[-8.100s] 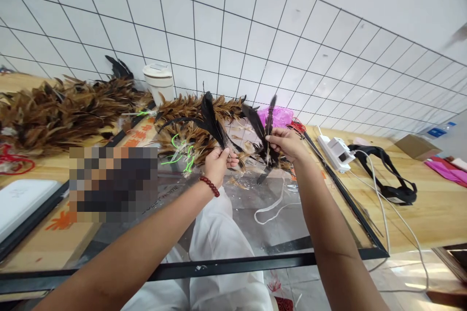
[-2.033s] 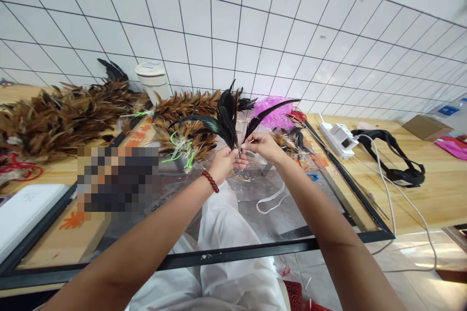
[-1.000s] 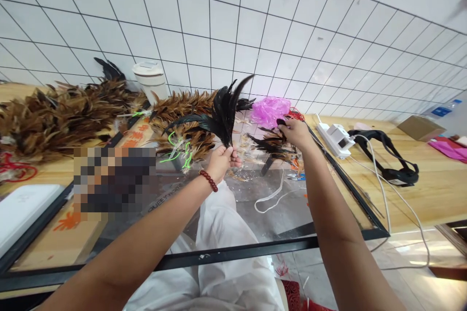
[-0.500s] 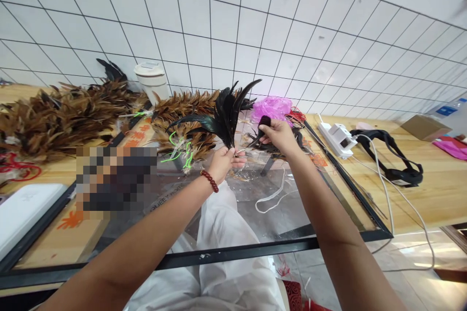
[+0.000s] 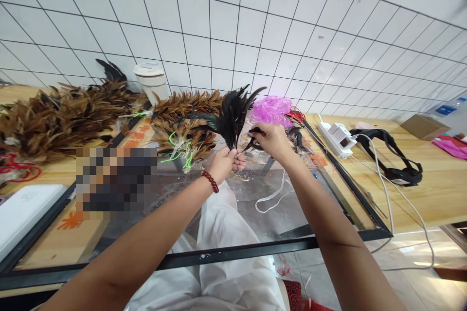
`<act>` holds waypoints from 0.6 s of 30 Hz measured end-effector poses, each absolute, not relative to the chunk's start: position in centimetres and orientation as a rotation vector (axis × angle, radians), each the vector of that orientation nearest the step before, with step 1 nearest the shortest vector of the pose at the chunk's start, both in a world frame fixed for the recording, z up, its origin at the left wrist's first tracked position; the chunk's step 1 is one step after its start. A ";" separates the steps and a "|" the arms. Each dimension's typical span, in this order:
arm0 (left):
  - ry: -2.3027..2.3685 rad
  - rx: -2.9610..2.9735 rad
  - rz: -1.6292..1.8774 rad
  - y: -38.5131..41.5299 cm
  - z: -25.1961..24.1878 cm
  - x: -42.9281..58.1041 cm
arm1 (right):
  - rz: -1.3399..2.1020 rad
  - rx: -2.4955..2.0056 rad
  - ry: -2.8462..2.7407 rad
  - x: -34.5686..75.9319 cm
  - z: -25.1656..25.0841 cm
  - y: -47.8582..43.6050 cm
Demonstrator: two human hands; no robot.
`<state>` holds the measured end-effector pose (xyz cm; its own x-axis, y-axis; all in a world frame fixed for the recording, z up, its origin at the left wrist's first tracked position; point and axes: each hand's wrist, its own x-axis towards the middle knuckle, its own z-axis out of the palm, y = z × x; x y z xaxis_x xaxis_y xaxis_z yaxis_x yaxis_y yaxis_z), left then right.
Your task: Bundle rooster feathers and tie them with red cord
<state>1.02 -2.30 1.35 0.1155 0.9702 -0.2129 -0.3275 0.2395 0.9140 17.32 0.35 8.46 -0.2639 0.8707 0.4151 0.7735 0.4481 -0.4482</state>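
Observation:
A fanned bunch of long black feathers [image 5: 233, 115] stands upright above my left hand [image 5: 225, 164], its quill ends pinched between thumb and fingers. Close by on the right, my right hand [image 5: 270, 140] is closed on a single dark feather [image 5: 250, 144], whose stem points down toward the bunch. Part of that feather is hidden by my fingers. Behind and left of the bunch lie brown feather strips [image 5: 189, 104], with bright green string [image 5: 188, 153] at their near end. More loose black feathers [image 5: 295, 138] rest beyond my right wrist.
A glass pane in a black frame [image 5: 233, 254] lies over the wooden table. Along the back are a white lidded cup [image 5: 150, 80] and a pink plastic bag [image 5: 272, 109]. At right are a white power strip [image 5: 337, 138], cables and a black head strap [image 5: 392, 160].
My right hand has moved slightly left and down, bringing its feather nearer the bunch and turning it. The black bunch in my left hand has shifted a little to the right.

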 end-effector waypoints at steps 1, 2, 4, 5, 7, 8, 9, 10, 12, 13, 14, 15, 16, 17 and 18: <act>0.992 0.851 1.113 -2.3 1.2 1.0 | 0.210 -1.327 -2.088 17.1 8.3 0.3; 0.982 0.878 1.094 -2.3 1.1 1.0 | 0.211 -1.287 -2.085 16.9 8.2 0.3; 0.965 0.946 1.036 -2.2 0.9 1.0 | 0.210 -1.228 -2.062 16.7 8.2 0.3; 0.958 0.974 1.005 -2.2 0.9 1.0 | 0.216 -1.212 -2.031 16.7 8.3 0.4; 0.955 0.987 0.983 -2.2 0.9 0.9 | 0.263 -1.193 -1.911 17.4 8.7 0.6; 0.962 0.971 1.000 -2.2 1.0 0.9 | 0.310 -1.191 -1.826 18.0 8.9 0.8; 0.974 0.943 1.031 -2.2 1.1 0.9 | 0.373 -1.196 -1.741 18.7 9.2 1.1; 0.990 0.906 1.071 -2.2 1.2 0.9 | 0.445 -1.210 -1.668 19.5 9.4 1.4; 1.017 0.834 1.143 -2.3 1.5 1.0 | 0.553 -1.278 -1.609 21.1 9.7 1.9; 1.023 0.808 1.167 -2.3 1.6 1.0 | 0.579 -1.338 -1.653 21.8 9.7 2.1; 1.023 0.791 1.183 -2.2 1.6 1.0 | 0.584 -1.413 -1.747 22.4 9.6 2.3; 1.019 0.782 1.191 -2.2 1.6 1.0 | 0.562 -1.496 -1.873 22.8 9.2 2.4; 1.015 0.781 1.194 -2.2 1.6 1.1 | 0.513 -1.581 -2.017 23.1 8.8 2.6; 1.010 0.784 1.192 -2.1 1.5 1.1 | 0.447 -1.663 -2.159 23.2 8.2 2.7; 1.006 0.788 1.191 -2.1 1.4 1.1 | 0.366 -1.737 -2.276 23.1 7.5 2.8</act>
<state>1.06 -2.09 1.40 0.0645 0.9765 -0.2057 -0.3660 0.2149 0.9055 23.09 2.82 7.48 -0.2553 0.9656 0.0492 0.9016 0.2561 -0.3487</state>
